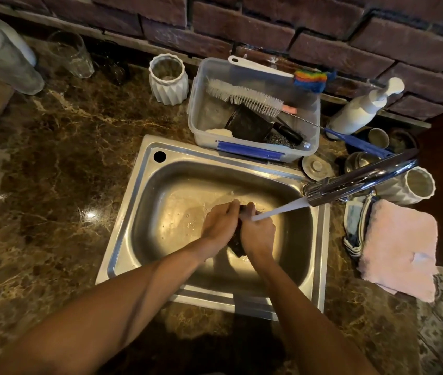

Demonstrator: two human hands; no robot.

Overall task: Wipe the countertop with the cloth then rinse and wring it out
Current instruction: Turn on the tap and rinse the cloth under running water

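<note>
Over the steel sink [131, 209], my left hand [221, 226] and my right hand [258, 234] both grip a dark cloth [238, 246] bunched between them. Only a small dark part of the cloth shows below and between the hands. Water [279, 211] runs from the chrome faucet [361, 177] at the right onto my right hand and the cloth. The brown marble countertop [52, 163] surrounds the sink.
Behind the sink stands a clear plastic tub [196, 115] with brushes and scourers. A white ribbed vase [169, 79], a glass [70, 54] and a bottle [3, 58] stand at the back left. A soap pump bottle [361, 109], metal cups and a folded pink towel [401, 250] lie right.
</note>
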